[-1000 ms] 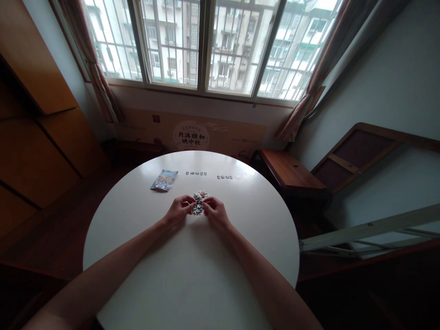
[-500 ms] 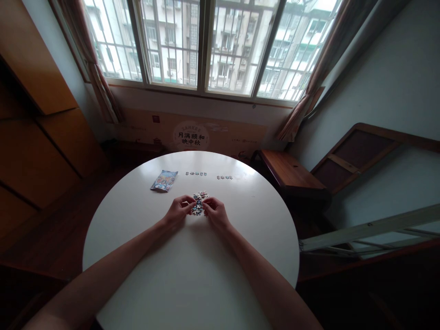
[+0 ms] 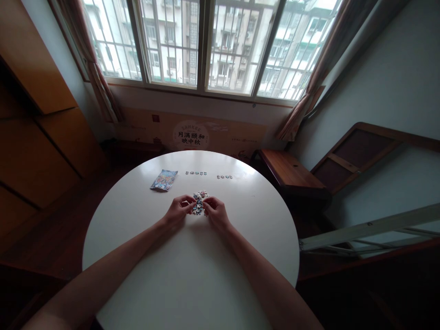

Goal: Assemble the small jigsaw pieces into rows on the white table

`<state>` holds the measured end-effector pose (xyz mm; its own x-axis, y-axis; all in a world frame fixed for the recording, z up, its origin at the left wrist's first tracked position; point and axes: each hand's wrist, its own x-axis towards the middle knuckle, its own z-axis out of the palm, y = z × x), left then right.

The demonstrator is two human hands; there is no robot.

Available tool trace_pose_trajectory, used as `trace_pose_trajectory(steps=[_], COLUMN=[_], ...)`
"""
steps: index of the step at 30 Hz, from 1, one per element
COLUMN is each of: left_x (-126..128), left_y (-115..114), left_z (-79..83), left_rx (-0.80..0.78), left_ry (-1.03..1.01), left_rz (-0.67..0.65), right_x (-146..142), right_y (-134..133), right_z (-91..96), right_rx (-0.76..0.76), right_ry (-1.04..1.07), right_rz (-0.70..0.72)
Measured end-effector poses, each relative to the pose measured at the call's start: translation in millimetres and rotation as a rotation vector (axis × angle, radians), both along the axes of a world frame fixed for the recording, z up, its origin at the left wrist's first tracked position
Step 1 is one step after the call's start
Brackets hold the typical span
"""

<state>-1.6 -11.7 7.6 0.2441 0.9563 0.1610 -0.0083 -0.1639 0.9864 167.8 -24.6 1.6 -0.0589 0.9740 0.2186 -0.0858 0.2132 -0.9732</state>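
Note:
A small heap of jigsaw puzzle pieces (image 3: pixel 199 206), white, blue and dark, lies on the white round table (image 3: pixel 192 284). At its left side, my left hand (image 3: pixel 180 206) has thumb and forefinger pinched on a jigsaw piece, too small to see clearly. From the right, my right hand (image 3: pixel 215 209) pinches in the same way on a piece near the left fingertips. The fingers partly cover the heap. Beyond it, one short row of pieces (image 3: pixel 196 173) and another row (image 3: pixel 224 177) to its right lie on the tabletop.
A colourful printed packet (image 3: pixel 164 180) lies flat on the table, left of the heap. Past the table's right edge stands a low wooden bench (image 3: pixel 292 168). A barred window and a printed cardboard panel (image 3: pixel 220 130) are at the far side, with wooden cabinets (image 3: pixel 51 151) leftward.
Both hands stay over the heap in nearly the same pose. Only very slight finger movement can be made out; the rows and packet are unmoved.

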Motion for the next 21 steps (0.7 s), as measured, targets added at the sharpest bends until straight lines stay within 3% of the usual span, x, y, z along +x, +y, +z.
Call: trace_pose_trajectory(steps=[21], left_x=[0.8], left_y=[0.5], left_z=[-0.3], left_rx=[0.014], left_ry=[0.007], left_rz=[0.006], right_x=[0.5], right_y=[-1.6], right_z=[-0.1], right_rx=[0.044], right_ry=[-0.045], right_rz=[-0.027])
